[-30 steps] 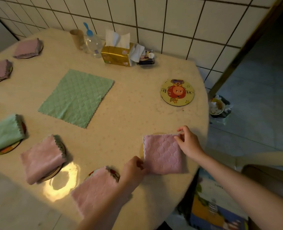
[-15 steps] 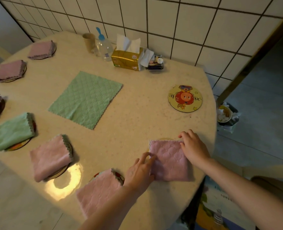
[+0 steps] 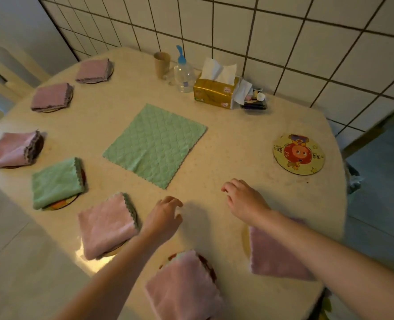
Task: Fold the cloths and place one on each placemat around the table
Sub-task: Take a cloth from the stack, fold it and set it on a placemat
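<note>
A green cloth [image 3: 155, 144] lies spread flat in the middle of the round table [image 3: 237, 139]. At the right, a round cartoon placemat [image 3: 298, 154] carries no cloth. A folded pink cloth [image 3: 274, 255] rests on a placemat under my right forearm. Several more folded cloths sit on placemats along the near and left edge, among them a pink cloth [image 3: 107, 225], a green one [image 3: 56, 182] and a pink one [image 3: 184, 287]. My left hand [image 3: 165, 218] and my right hand [image 3: 245, 200] hover over the table between the folded cloths and the flat green cloth, fingers apart, holding nothing.
Against the tiled wall stand a brown cup [image 3: 162, 64], a clear bottle with a blue top [image 3: 184, 73], a gold tissue box [image 3: 215, 91] and a small dark tray of bits [image 3: 255, 101]. The floor drops away past the table's right edge.
Both hands have let go of the folded pink cloth at the near right and moved forward toward the table's middle. The view has shifted so more of the left side shows.
</note>
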A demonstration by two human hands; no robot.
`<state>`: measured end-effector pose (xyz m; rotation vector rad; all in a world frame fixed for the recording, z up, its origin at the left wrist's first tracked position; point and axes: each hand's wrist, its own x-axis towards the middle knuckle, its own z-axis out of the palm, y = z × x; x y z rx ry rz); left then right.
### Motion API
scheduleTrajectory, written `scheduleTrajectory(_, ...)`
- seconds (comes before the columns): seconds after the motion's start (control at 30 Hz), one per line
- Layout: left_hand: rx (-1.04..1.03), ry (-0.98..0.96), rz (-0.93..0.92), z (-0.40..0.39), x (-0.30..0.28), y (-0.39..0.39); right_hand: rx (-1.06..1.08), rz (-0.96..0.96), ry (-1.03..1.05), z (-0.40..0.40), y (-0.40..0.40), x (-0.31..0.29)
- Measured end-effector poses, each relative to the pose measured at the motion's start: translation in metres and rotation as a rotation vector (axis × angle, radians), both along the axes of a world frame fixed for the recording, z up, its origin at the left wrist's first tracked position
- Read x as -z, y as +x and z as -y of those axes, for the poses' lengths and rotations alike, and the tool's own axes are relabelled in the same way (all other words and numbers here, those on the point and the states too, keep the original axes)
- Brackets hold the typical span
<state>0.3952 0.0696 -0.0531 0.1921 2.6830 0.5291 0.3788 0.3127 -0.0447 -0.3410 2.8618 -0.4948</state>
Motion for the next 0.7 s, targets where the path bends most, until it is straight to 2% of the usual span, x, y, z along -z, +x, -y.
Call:
scheduleTrajectory(0.2, -0.026, -0.038, -0.039, 0.101, 0.013, -0.072, -0.045, 0.054, -0.011, 0.079, -0.038, 0.009)
scheduleTrajectory(0.37, 0.151, -0.077, -0.145, 0.165, 0.035, -0.122, -0.068, 0.049, 0.048, 0.146, -0.069, 0.021)
scheduleTrajectory(0.5, 0.274, -0.096, -0.157, 0.188, 0.035, -0.150, -0.073, 0.068, 0.146, 0.185, -0.089, 0.033)
scheduleTrajectory(0.7, 0.413, -0.141, -0.183, 0.207, 0.039, -0.171, -0.128, -0.053, 0.359, 0.201, -0.095, 0.038)
